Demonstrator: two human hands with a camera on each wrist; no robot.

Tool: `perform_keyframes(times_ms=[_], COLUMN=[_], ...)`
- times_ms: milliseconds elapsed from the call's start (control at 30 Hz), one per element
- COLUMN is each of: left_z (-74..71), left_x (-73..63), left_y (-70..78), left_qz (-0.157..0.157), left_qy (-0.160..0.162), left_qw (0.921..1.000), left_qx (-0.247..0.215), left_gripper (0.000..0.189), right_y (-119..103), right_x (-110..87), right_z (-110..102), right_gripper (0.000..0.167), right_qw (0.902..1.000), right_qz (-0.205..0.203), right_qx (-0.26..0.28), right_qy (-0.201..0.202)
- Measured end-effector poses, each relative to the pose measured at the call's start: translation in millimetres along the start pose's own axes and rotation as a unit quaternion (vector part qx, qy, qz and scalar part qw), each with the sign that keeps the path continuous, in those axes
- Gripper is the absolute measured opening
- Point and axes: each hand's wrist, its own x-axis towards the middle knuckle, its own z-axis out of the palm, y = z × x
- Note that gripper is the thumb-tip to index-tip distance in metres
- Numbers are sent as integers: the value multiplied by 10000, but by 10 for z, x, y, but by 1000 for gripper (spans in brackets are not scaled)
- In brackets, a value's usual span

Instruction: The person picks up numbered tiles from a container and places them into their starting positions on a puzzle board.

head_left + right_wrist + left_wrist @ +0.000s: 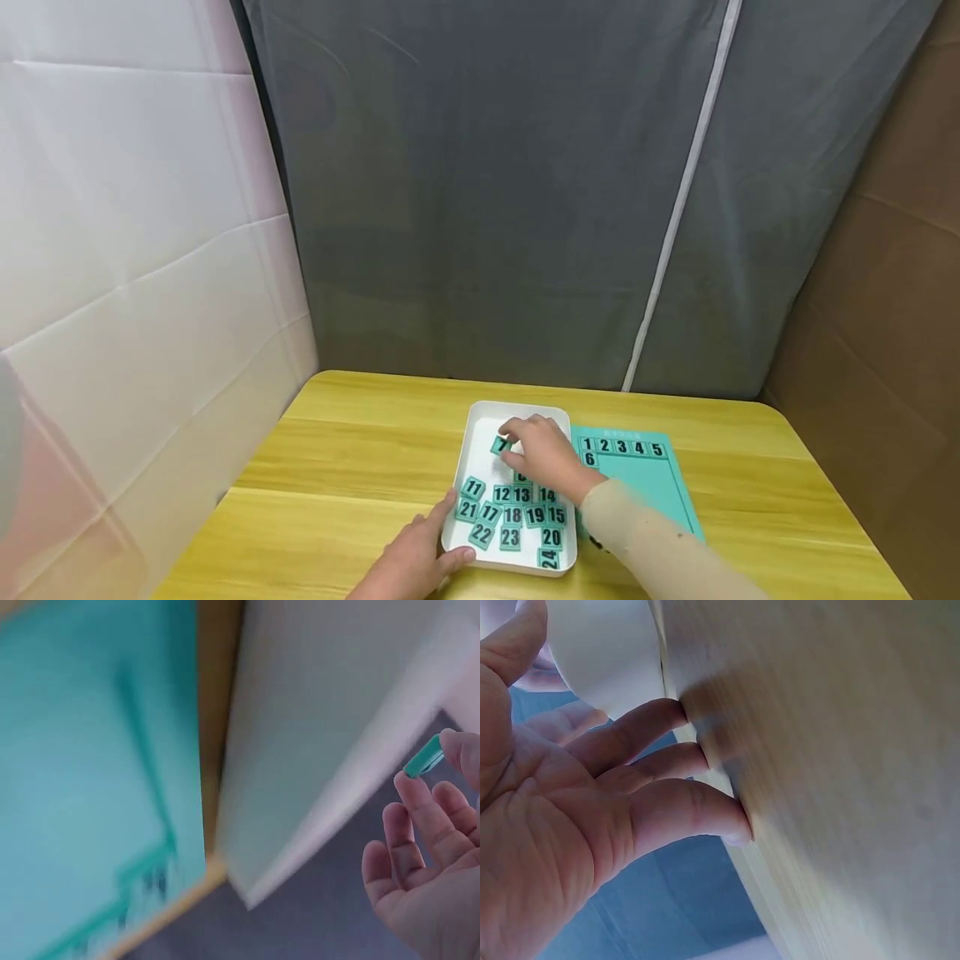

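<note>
Tile 7, head view: at the far part of the white tray, pinched by the right hand; its right side is covered by fingers.
Right-hand pose: reaches over the tray from the right, back of the hand up; the beige sleeve is cut off by the lower edge.
Covered tile: beneath the right hand, numeral partly hidden.
Loose tiles: 11 to 15 and 17 to 24, in the tray's near half.
Number board: right of the tray, 1 to 5 along the top, 6 below 1; near part behind the sleeve.
Left-hand pose: extended, not curled round anything; index finger along the tray's left side, thumb at the near rim.
Left wrist view: fingertips touch the wooden table; thumb cut off by the frame, tile 7 out of sight.
Right wrist view: tile 7 between thumb and fingertip, number unreadable; board and tray blurred.
</note>
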Motion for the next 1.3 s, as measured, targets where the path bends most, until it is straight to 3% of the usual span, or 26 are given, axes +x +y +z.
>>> perform_keyframes(times_ms=[100,233,367,500,767,1300], left_z=[-7,-30,-63,-98,-95,-97], left_x=[-24,-63,-92,-93,-109,-117], left_y=[21,28,13,3,10,5], left_qz=[-36,-48,-70,-82,-36,22], left_qy=[83,208,247,212,173,150], left_qw=[10000,9998,9997,9997,9998,9999], left_qx=[9,41,55,100,66,63], left_gripper=[94,94,94,93,93,92], right_y=[201,670,1118,1339,1326,1238], right_x=[-106,-295,-510,-660,-673,-656], right_z=[-264,-513,-584,-527,-323,-267], right_gripper=[40,44,44,43,39,36], right_qw=[9994,9981,9960,9956,9845,9725], right_qz=[98,458,749,567,-122,-391], right_qx=[207,-2,-270,-652,-1700,-2267], right_qy=[240,412,407,362,406,352])
